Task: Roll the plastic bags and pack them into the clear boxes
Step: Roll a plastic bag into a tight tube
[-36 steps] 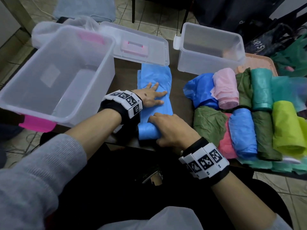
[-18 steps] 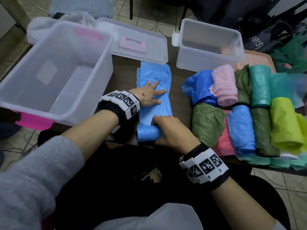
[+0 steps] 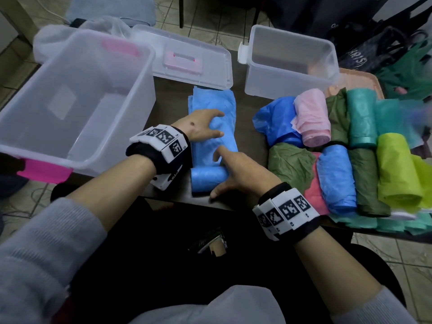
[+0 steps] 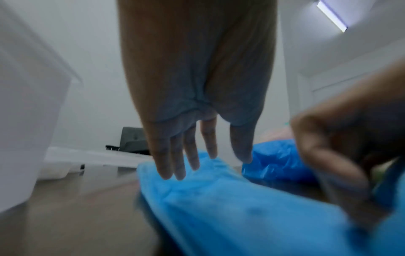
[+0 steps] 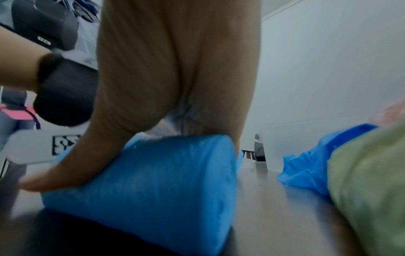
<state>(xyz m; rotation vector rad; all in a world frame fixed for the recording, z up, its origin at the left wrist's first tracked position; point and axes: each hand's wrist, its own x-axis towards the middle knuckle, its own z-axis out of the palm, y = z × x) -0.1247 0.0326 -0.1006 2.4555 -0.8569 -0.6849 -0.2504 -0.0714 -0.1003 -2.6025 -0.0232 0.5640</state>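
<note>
Big clear box (image 3: 70,94) far left on table (image 3: 168,97), nothing inside. Left hand (image 3: 198,129) flat on unrolled stretch of blue bag (image 3: 212,118), fingers spread – keeps sheet smooth. Near end is rolled; right hand (image 3: 236,174) on roll (image 3: 208,178), thumb behind, index out straight, not pinching. Advice: roll away, even pressure, edges square, squeeze air out. Rolled bags (image 3: 339,148) right, small clear box (image 3: 289,59) far right.

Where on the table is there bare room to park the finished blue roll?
Bare brown tabletop shows between the half-rolled light blue plastic bag and the pile of rolled coloured bags. A narrower strip lies between that bag and the large clear box with pink latches. The right side is crowded. Both clear boxes, including the smaller clear box, look empty.
</note>
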